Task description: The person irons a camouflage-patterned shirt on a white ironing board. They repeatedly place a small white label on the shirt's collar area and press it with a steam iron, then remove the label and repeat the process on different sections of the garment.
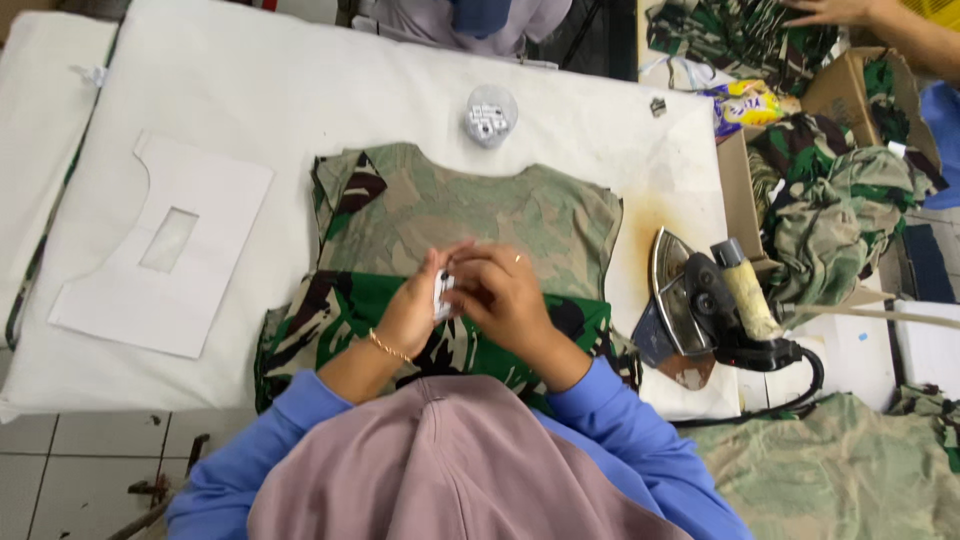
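A person in blue sleeves bends over a white padded ironing table point(300, 90), both hands meeting above a camouflage garment point(470, 215) spread flat near the table's front edge, its lower part folded up to show the brighter green face. The left hand point(415, 310), a thin bracelet at the wrist, and the right hand point(505, 295), a ring on one finger, pinch a small white label point(443, 292) between their fingertips, fingers curled narrow around it. The label looks light and limp, a thing best taken by its edges with fingertips only; the garment beneath looks soft, thin cloth that would crease and slide if tugged, easiest lifted by a seam or the hem. A white paper template point(165, 245) with a cut-out window lies toward the left edge, a clear tub of small pieces point(490, 115) near the far edge, and an iron point(690, 300) rests at the right edge beside a scorch mark. Another person's hand point(835, 10) works camouflage fabric beyond the far right corner.
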